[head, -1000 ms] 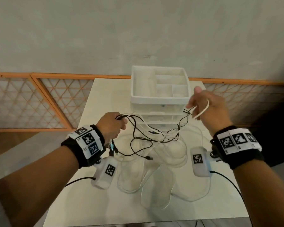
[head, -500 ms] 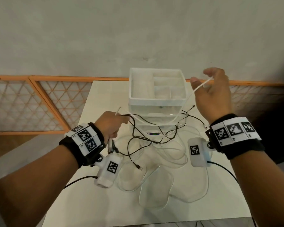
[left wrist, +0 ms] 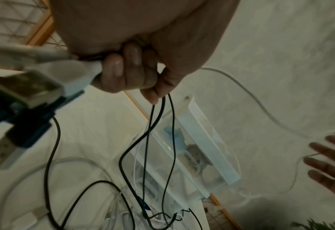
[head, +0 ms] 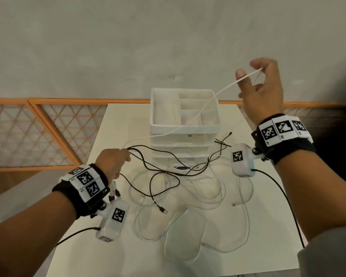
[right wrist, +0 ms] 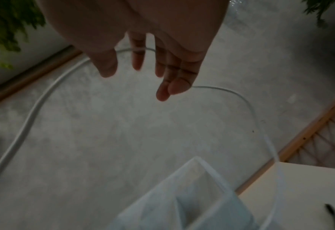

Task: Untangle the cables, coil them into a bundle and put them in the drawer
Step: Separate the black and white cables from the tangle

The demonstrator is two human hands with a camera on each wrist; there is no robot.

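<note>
My left hand (head: 124,154) (left wrist: 135,74) grips a bunch of black cables (head: 168,170) (left wrist: 149,132) and the end of a white cable (head: 198,114); plugs hang below the fist. That white cable rises over the white drawer unit (head: 185,128) (left wrist: 202,140) to my right hand (head: 250,76) (right wrist: 147,73), held high at the right. It lies across the right hand's straight, spread fingers (right wrist: 172,84). Loose white cables (head: 188,196) lie looped on the table in front of the drawers, crossed by the black ones.
The white table (head: 128,256) is narrow, with edges close on both sides. The drawer unit carries an open divided tray on top, and its drawers appear closed. An orange lattice rail (head: 48,126) and a grey wall stand behind.
My right hand has risen up and to the right, drawing the white cable taut out of the tangle. My left hand keeps its grip, shifted slightly.
</note>
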